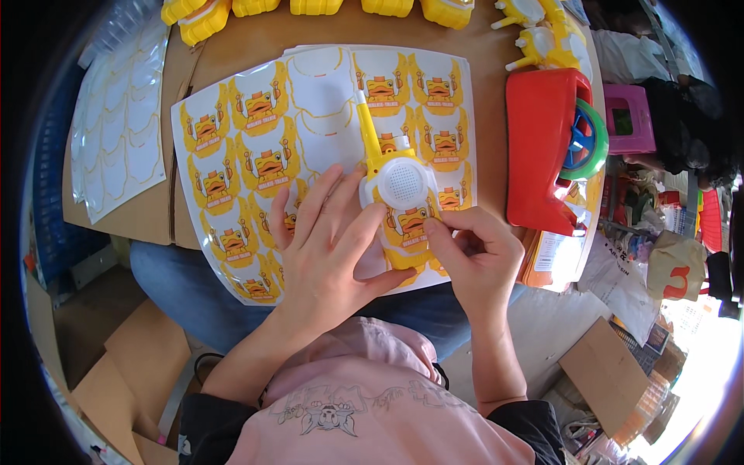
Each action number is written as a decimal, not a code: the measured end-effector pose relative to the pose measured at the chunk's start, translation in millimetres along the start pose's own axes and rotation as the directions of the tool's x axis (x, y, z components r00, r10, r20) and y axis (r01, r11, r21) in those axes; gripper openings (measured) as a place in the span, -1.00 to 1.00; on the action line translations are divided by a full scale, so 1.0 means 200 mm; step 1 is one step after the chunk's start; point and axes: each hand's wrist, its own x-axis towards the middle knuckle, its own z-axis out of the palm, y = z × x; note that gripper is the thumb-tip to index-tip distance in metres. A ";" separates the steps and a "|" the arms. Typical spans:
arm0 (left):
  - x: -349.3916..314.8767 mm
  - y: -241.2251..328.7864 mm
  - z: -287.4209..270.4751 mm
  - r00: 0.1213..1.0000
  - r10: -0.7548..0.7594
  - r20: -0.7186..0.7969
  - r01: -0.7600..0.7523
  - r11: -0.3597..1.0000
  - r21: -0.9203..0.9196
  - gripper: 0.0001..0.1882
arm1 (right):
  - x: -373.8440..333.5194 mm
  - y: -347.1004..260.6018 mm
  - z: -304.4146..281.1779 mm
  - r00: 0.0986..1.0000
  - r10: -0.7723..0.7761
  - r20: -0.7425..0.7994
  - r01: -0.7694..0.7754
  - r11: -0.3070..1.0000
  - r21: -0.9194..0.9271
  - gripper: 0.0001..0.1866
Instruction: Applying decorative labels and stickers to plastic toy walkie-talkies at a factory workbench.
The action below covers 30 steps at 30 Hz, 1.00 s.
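Note:
A yellow and white toy walkie-talkie (403, 184) lies on a sheet of stickers (260, 167), its antenna pointing away from me. Its upper part has a round white speaker grille, and a cartoon sticker (408, 225) covers the lower body. My left hand (329, 244) steadies the toy, index finger at its left side and thumb at its bottom edge; the other fingers spread over the sheet. My right hand (474, 252) has thumb and index finger pinched at the sticker's right edge. Whether that edge is stuck down cannot be seen.
Several yellow toy parts (316, 6) line the far edge, with more yellow and white toys (539, 39) at the far right. A red tape dispenser (535, 147) with green tape stands to the right. Another sticker sheet (124, 116) lies left, and an open cardboard box (147, 349) sits below.

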 end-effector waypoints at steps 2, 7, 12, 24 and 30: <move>0.00 0.00 0.00 1.000 -0.001 0.001 0.001 1.000 0.002 -0.16 | 0.00 0.01 0.00 1.000 -0.004 -0.001 0.004 1.000 -0.001 -0.87; -0.01 0.00 0.01 1.000 0.013 -0.014 -0.013 1.000 0.005 -0.15 | 0.00 0.01 0.00 1.000 0.012 -0.010 -0.012 1.000 -0.004 -0.88; -0.01 0.00 0.01 1.000 0.023 -0.017 -0.023 1.000 0.009 -0.15 | 0.01 -0.01 0.01 1.000 -0.002 -0.022 0.001 1.000 -0.022 -0.88; -0.03 0.01 0.01 0.998 0.036 0.042 -0.037 0.999 0.025 -0.24 | 0.02 -0.03 0.00 0.989 -0.149 -0.014 0.143 0.969 -0.201 -0.89; -0.04 0.01 0.02 0.997 0.059 0.044 -0.061 0.997 0.054 -0.28 | -0.02 0.04 0.01 0.918 -0.380 -0.112 0.307 0.861 -0.405 -0.82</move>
